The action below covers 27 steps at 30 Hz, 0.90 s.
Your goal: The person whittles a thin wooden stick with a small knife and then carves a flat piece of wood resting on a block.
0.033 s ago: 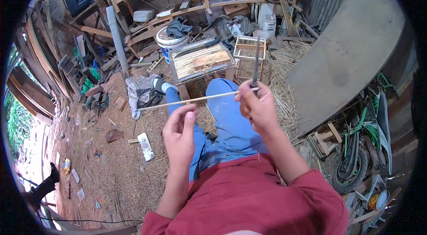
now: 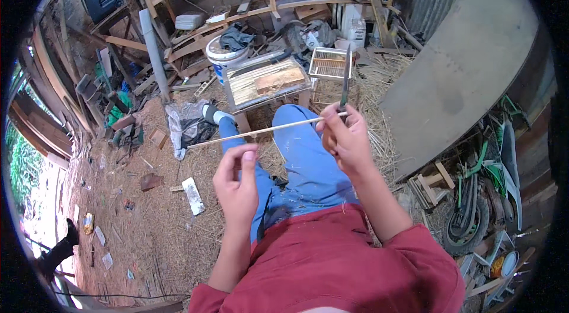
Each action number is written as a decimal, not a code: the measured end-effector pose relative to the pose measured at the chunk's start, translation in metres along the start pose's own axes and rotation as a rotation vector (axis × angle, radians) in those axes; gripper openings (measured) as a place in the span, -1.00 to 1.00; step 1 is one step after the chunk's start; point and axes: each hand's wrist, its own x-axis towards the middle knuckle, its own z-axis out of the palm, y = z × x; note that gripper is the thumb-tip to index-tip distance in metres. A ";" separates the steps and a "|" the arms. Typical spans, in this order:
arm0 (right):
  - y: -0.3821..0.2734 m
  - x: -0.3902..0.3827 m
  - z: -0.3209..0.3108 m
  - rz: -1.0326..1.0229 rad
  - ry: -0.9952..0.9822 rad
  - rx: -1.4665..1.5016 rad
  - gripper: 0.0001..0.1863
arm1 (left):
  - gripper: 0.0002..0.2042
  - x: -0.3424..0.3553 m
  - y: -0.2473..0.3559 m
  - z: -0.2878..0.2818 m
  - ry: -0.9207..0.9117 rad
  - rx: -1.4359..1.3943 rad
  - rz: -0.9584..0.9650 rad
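My right hand [image 2: 349, 146] grips a knife [image 2: 346, 79] with its blade pointing up. The same fingers pinch one end of a thin wooden stick [image 2: 278, 127], which slants out to the left above my thighs. Just under the stick is my left hand [image 2: 236, 185], its fingers curled and the thumb by the index finger; the stick seems to pass clear of them. Past my knees stands a low table [image 2: 259, 101] bearing many pale thin sticks [image 2: 243, 85] and a wooden block [image 2: 280, 79]. Beside it sits a small slatted wooden frame [image 2: 330, 55], like a cage.
Behind the table is a white bucket [image 2: 214, 52] with dark cloth on top. A large flat panel [image 2: 456, 76] leans on the right, near a wheel [image 2: 468, 224]. Plastic sheeting [image 2: 178, 129] and scraps lie on the shaving-strewn floor. Wooden shelving [image 2: 225, 14] lines the back.
The view has shifted very slightly. My right hand has risen a little with the knife and stick, and the left has dropped slightly away from the stick.
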 end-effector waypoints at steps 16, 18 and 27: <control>-0.024 0.005 -0.031 -0.027 0.011 -0.129 -0.74 | -0.93 -0.001 0.016 -0.023 -0.477 0.748 0.238; -0.026 0.009 -0.032 -0.031 0.041 -0.183 -0.72 | -0.92 -0.005 0.017 -0.021 -0.460 0.709 0.208; -0.014 -0.005 -0.023 -0.196 0.032 -0.563 -0.66 | -0.78 -0.006 0.011 -0.004 -0.398 0.011 -0.217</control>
